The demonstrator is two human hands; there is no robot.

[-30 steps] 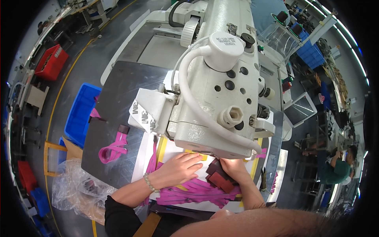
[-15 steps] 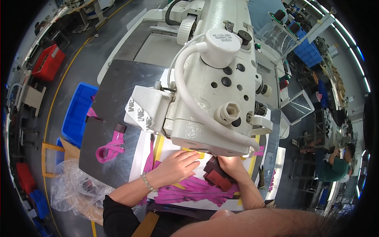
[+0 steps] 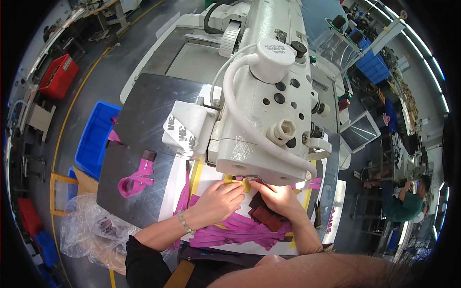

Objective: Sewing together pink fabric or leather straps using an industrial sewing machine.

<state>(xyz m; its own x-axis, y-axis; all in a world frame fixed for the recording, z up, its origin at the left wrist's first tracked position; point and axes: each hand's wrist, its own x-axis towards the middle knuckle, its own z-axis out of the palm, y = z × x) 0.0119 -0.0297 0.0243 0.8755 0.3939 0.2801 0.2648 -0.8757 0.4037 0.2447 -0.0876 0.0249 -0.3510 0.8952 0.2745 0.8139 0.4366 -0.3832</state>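
My left hand (image 3: 218,200) sits in front of the white sewing machine (image 3: 261,156), its fingers drawn together and fingertips at a small yellow patch (image 3: 247,186) under the machine head. From the other side my right hand (image 3: 281,199) reaches to the same spot, thumb and forefinger closed together. Whatever the fingertips hold there is too small and shaded to make out. Below my right palm lie dark brown and reddish pieces (image 3: 267,218), partly covered by the hand. A pile of magenta zipper strips (image 3: 235,232) spreads under both wrists.
A looped magenta zipper strip (image 3: 136,180) with a dark end lies on the dark table plate (image 3: 144,115). Left of it stand a blue bin (image 3: 94,139) and a clear plastic bag (image 3: 91,230). Another person (image 3: 408,201) sits far right.
My right hand has moved forward and left from the dark pieces to the machine head. My left fingers have drawn closer together, near the right fingertips. The view has shifted slightly.
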